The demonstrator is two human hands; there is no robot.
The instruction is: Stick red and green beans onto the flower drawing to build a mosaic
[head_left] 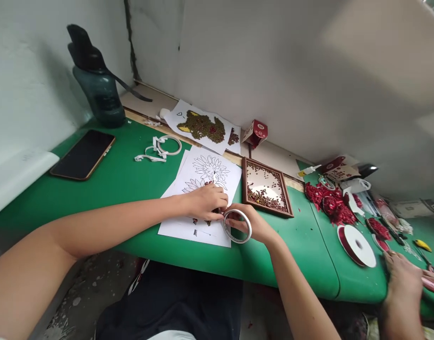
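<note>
My right hand (257,222) is closed round a roll of white tape (250,229), its fingers reaching through the ring. Just beside the roll, my left hand (207,200) has its fingers curled and pinched at the roll's near edge; what lies between them is hidden. Both hands are over a white sheet of paper (217,238) printed with flower outlines (210,165). Some dark red and brown beans show on the sheet around and under my left hand. To the right lies a shallow brown-framed tray (289,203) with red and green beans scattered in it.
Left are a phone (83,155), a dark water bottle (100,94) and another tape roll with scraps (169,145). A bean-covered animal picture (203,126) lies behind. On the right are a ribbon spool (359,245), red decorations (332,203) and another person's hand (403,274).
</note>
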